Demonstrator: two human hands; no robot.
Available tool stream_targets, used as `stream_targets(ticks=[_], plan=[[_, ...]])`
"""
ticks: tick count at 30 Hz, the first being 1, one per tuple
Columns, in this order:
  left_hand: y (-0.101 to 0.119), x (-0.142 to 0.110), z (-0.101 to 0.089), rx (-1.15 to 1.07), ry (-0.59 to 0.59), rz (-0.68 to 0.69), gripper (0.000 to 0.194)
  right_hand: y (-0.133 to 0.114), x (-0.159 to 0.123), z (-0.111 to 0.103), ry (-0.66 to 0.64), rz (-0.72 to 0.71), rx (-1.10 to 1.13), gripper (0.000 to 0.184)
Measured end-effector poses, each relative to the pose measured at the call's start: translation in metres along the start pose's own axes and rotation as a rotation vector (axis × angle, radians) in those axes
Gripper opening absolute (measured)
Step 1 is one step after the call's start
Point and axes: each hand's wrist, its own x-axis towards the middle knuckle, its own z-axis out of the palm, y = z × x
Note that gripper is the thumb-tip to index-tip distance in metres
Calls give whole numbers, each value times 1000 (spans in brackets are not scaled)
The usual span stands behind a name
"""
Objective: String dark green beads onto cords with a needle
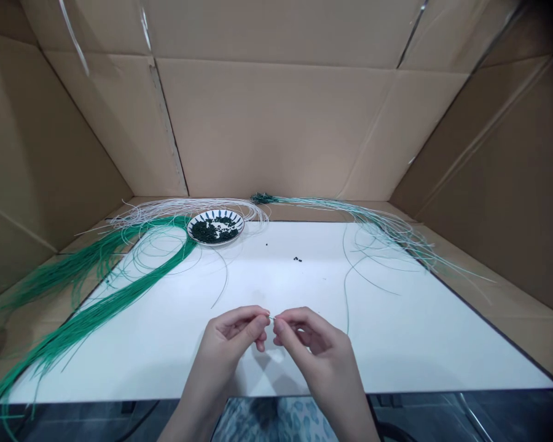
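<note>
My left hand (234, 334) and my right hand (314, 342) meet above the front middle of the white table board (419, 344). Both are closed in a pinch, thumb against forefinger. Between the fingertips a short bit of thin strand (271, 317) shows; most of it is hidden, and I cannot make out its exact make. A long pale-green strand (346, 288) runs down the board to behind my right hand. Ahead of my hands lie several tiny dark beads or pellets (297, 259), with a single one (266, 244) farther left.
A patterned plate (217, 212) of dark green bits stands at the back left. Beside it spread green strands (120, 302) and whitish strands (166, 209). A bundle of pale strands (373, 216) with dark ends lies back right. Cardboard walls (276, 129) enclose the board.
</note>
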Motion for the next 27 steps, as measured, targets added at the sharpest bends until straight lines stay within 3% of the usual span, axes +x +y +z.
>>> stream_targets(ticks=[2, 12, 27], plan=[[1, -2, 2, -58, 11, -19, 17, -5, -2, 2, 46, -18, -3, 13], [23, -18, 17, -232, 92, -18, 18, -26, -14, 6, 36, -79, -8, 11], [28, -22, 20, -192, 113, -28, 25, -29, -14, 7, 46, -175, -105, 12]])
